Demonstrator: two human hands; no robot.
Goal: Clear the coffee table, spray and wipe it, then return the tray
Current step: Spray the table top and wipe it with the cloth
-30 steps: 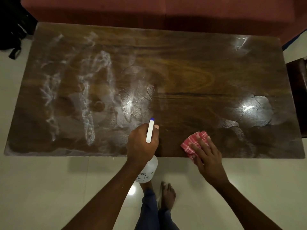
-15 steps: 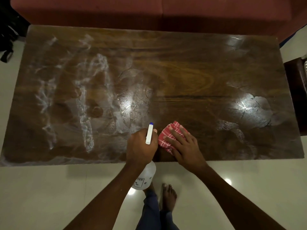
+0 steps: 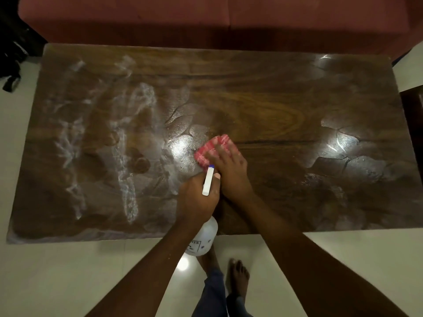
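Spray bottle (image 3: 204, 237) shows "VER" (smaller print below unreadable).

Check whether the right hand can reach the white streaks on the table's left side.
Probably yes: bare tabletop separates the right hand's cloth from the streaks; the left hand, gripping the spray bottle, sits nearer the edge.

red sofa (image 3: 206, 21): top of view | black bag (image 3: 13, 49): upper left, on pale floor (image 3: 68, 277) | dark furniture (image 3: 414, 124): right edge

The table (image 3: 263, 106) is dark glossy wood, wet and streaked. The cloth (image 3: 209, 148) is soft red checked fabric. The spray bottle (image 3: 202, 239) is white plastic.
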